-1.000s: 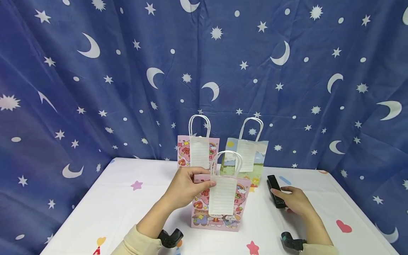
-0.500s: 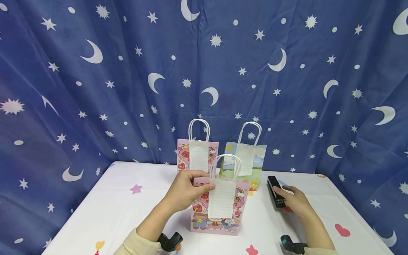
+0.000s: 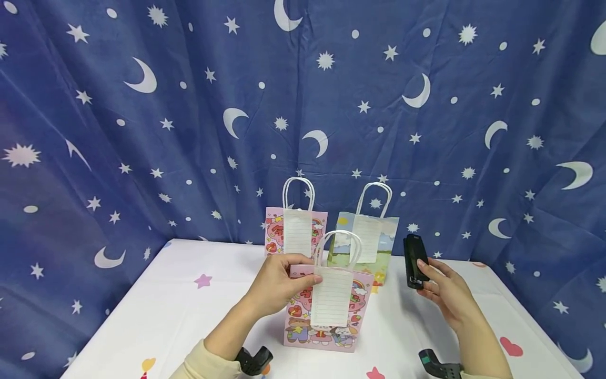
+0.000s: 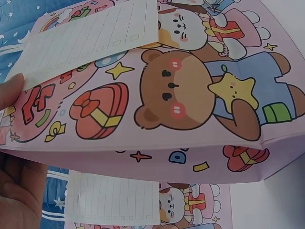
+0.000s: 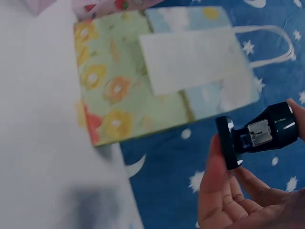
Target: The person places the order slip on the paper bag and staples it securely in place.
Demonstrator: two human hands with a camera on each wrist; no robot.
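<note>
In the head view my left hand [image 3: 279, 281] pinches the top left edge of the front pink gift bag [image 3: 295, 310], thumb on the lined paper slip [image 3: 331, 297] at its front. Cartoon animals cover this bag, and a bear [image 4: 176, 90] shows large in the left wrist view. To the right, my right hand [image 3: 447, 289] grips a black stapler [image 3: 415, 262], raised above the table with its shadow below. The right wrist view shows the stapler [image 5: 259, 133] end-on, fingers under its base and thumb on the upper arm.
Behind stand another pink gift bag [image 3: 274, 231] and a green and blue landscape bag [image 3: 390, 237], each with a lined slip at its front and white handles. A white patterned tablecloth [image 3: 213, 310] covers the table. A blue star-and-moon curtain [image 3: 189, 131] hangs at the back.
My right hand has lifted the stapler off the table, upward and slightly right. My left hand keeps its pinch on the front bag. The head view has tilted up slightly.
</note>
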